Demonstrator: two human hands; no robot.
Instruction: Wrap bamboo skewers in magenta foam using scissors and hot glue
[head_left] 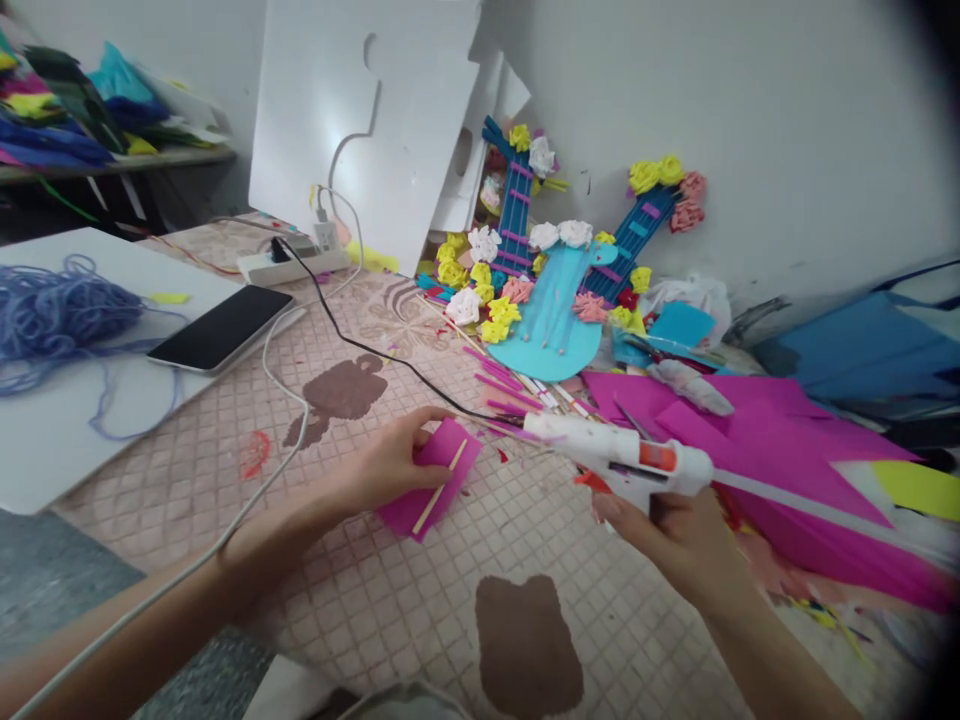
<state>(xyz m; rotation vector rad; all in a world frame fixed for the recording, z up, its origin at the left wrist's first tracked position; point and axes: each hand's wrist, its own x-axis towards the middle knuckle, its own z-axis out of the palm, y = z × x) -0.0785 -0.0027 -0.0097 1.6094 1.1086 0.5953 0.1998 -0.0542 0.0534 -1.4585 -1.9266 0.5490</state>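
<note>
My left hand pinches a small magenta sheet by its far left edge, thumb on top and fingers curled beneath or behind it. A thin wooden stick lies slantwise across that sheet. To the right, my right hand is wrapped around the handle of a white glue gun with an orange trigger. The gun's nozzle points left, a little above and right of the magenta sheet. A long translucent glue stick runs out of its back end. The fingers under the gun's handle are partly hidden.
Flower-trimmed paper guitars lean against the wall. Magenta sheets and scraps cover the right side. At left lie a black phone and blue yarn on a white board. A white cable crosses my left forearm; a power strip sits behind.
</note>
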